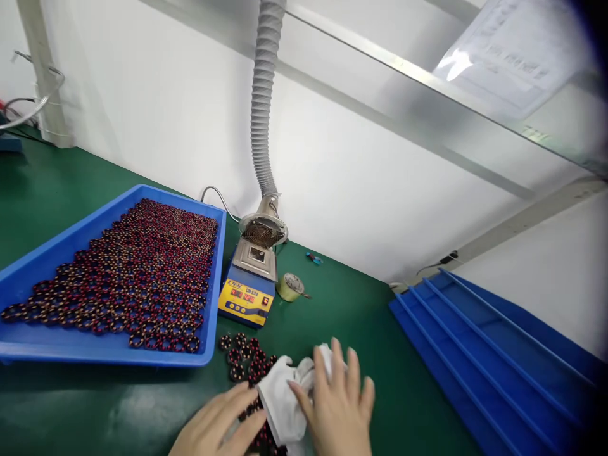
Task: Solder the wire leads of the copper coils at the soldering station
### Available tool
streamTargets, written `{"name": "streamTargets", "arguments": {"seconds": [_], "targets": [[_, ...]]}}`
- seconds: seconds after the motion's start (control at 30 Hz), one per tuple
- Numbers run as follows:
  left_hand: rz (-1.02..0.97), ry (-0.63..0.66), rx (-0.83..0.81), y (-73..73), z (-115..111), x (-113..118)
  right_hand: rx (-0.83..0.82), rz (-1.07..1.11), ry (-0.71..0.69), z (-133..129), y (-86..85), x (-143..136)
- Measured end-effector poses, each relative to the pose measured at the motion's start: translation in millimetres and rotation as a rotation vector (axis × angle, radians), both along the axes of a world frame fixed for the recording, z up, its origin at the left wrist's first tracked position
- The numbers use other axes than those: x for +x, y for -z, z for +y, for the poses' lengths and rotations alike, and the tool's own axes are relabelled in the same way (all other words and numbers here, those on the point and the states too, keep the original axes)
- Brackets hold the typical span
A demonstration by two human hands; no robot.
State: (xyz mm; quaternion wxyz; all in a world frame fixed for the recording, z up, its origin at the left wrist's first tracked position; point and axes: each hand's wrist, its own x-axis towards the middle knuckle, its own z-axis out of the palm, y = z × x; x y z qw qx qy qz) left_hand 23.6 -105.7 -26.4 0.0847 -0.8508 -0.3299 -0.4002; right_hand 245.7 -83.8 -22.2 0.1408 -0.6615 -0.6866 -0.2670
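My left hand point(219, 425) and my right hand point(338, 406) both rest on a crumpled white cloth or glove point(285, 398) at the near edge of the green bench. My left fingers pinch its near side; my right palm lies flat over its right part. Under and behind the cloth lies a small pile of dark red wound coil rings point(244, 356). Whether either hand grips the cloth firmly is hard to tell.
A blue tray point(47, 259) filled with several rows of the same coil rings stands at the left. Behind the pile sit a yellow-and-blue solder pot point(247, 292) under a grey fume hose point(264, 95), and a small round tin point(290, 286). Stacked blue trays point(479, 354) lie at the right.
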Motion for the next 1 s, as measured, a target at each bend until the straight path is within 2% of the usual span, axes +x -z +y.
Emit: {"name": "streamTargets", "arguments": {"seconds": [0.07, 0.13, 0.23, 0.37, 0.5, 0.57, 0.67, 0.73, 0.9, 1.0], "targets": [[-0.08, -0.011, 0.006, -23.2, 3.4, 7.3, -0.015, -0.166, -0.199, -0.8, -7.5, -30.1], [-0.126, 0.021, -0.02, -40.9, 6.4, 16.0, 0.01, -0.218, -0.317, 0.9, -9.7, -55.9], [-0.177, 0.001, -0.098, -51.0, 8.7, 27.0, 0.064, -0.179, -0.369, 4.1, -5.4, -79.8], [-0.258, -0.074, -0.145, -44.1, 4.4, 39.0, -0.003, -0.16, -0.348, 4.6, 2.0, -90.8], [-0.258, -0.06, -0.13, -39.1, -2.3, 43.9, -0.041, -0.141, -0.388, 3.6, 4.5, -93.6], [-0.269, -0.059, -0.136, -41.7, -2.5, 41.0, 0.0, -0.11, -0.41, 3.9, 5.2, -94.3], [-0.256, -0.122, -0.109, -45.5, -1.1, 34.3, 0.038, -0.088, -0.388, 5.2, 6.2, -95.0], [-0.231, -0.139, -0.112, -43.0, -2.2, 32.2, 0.019, -0.098, -0.372, 5.8, 6.8, -95.7], [-0.213, -0.063, -0.166, -29.0, -10.1, 30.8, 0.04, -0.133, -0.433, 3.5, 6.2, -101.4], [-0.167, -0.106, -0.155, -33.5, -9.0, 23.2, 0.027, -0.127, -0.418, 1.2, 0.8, -104.9]]}}
